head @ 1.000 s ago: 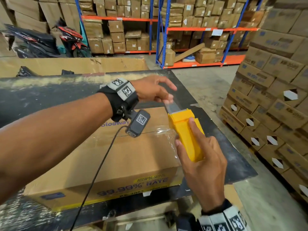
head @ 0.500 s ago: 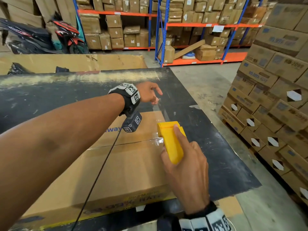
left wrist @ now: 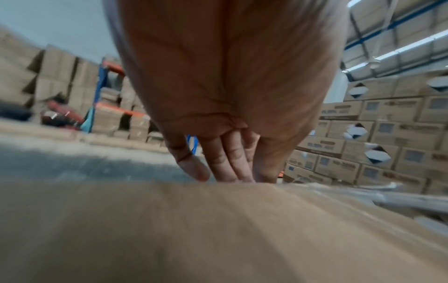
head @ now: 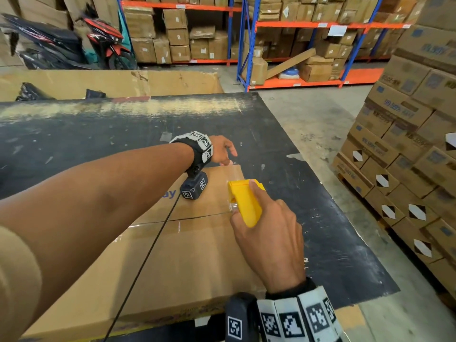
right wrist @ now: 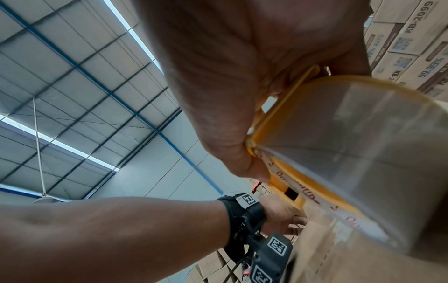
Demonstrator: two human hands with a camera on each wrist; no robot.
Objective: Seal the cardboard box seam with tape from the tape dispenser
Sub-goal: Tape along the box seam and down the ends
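- Cardboard box (head: 172, 262) lies flat on the black table (head: 98, 134), w/ its seam (head: 197, 216) running across the top.
- Right hand (head: 269, 235) grip: clenched round the yellow tape dispenser (head: 245, 202), index finger along its top; dispenser sits on the box top nr the far right corner.
- Clear tape (head: 233, 172) runs from dispenser to the far edge.
- Left hand (head: 222, 150) grip: released, straight fingers (left wrist: 225, 162) pressing the tape end down at the far edge.
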